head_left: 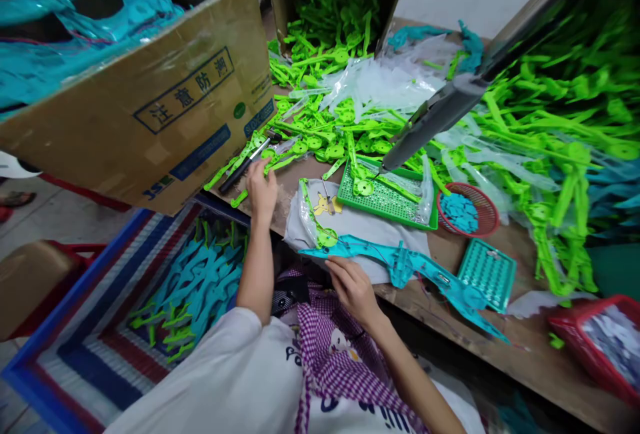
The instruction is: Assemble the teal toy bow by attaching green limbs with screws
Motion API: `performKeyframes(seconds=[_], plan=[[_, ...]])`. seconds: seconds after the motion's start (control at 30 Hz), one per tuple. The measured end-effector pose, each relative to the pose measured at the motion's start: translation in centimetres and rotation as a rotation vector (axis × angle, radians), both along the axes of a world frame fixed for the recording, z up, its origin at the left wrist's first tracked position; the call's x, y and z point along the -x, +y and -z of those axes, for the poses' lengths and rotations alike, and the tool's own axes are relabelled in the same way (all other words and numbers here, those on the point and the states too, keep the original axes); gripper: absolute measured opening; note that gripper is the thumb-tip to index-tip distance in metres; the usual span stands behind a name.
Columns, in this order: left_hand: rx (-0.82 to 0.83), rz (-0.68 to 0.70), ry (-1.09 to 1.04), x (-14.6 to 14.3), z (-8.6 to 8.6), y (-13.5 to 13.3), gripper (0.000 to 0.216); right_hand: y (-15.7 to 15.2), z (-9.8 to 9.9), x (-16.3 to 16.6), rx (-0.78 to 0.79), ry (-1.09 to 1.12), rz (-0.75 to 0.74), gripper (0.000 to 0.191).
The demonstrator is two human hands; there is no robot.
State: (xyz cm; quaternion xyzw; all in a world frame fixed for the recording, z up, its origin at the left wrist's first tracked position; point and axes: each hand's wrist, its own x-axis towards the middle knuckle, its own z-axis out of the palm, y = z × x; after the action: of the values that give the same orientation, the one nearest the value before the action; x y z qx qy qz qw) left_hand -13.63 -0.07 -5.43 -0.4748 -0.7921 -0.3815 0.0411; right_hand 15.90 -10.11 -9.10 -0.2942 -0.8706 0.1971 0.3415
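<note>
I see the teal plastic frame (pixel 400 262) lying across a printed grey cloth (pixel 370 223), the curled right hand's (pixel 356 289) fingertips at its lower edge, though I can't tell whether they grip it. Farther out, the left hand (pixel 262 191), loosely bent, reaches among lime-green plastic arms (pixel 305 147), its hold unclear to me, beside a cardboard carton (pixel 200 114).

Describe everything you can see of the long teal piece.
The long teal piece looks like glossy molded plastic, slim and curved, tapering at both ends, with a blocky raised section midway and a rounded section nearer its right end. It extends slantwise across the grey cloth and brown tabletop. The right hand is at its near edge, toward the left end; whether it grips is unclear.
</note>
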Motion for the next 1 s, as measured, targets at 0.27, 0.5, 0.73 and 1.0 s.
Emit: performKeyframes(seconds=[0.27,0.5,0.73,1.0], plan=[[0.437,0.200,0.070,0.0,-1.6,9.7,0.030,0.5,-0.6,-0.6,-0.064,0.013,-0.013,0.044],[0.337,0.333,-0.049,2.0,-1.0,11.5,0.032,-0.3,-4.4,-1.8,-0.004,0.119,-0.016,0.048],[-0.005,0.539,-0.173,3.5,-4.0,12.8,0.039,1.4,-5.2,-1.4,-0.005,0.191,0.155,0.032],[0.138,0.815,0.213,-3.7,-6.2,6.3,0.029,8.1,-12.0,2.7,0.146,0.439,0.414,0.030]])
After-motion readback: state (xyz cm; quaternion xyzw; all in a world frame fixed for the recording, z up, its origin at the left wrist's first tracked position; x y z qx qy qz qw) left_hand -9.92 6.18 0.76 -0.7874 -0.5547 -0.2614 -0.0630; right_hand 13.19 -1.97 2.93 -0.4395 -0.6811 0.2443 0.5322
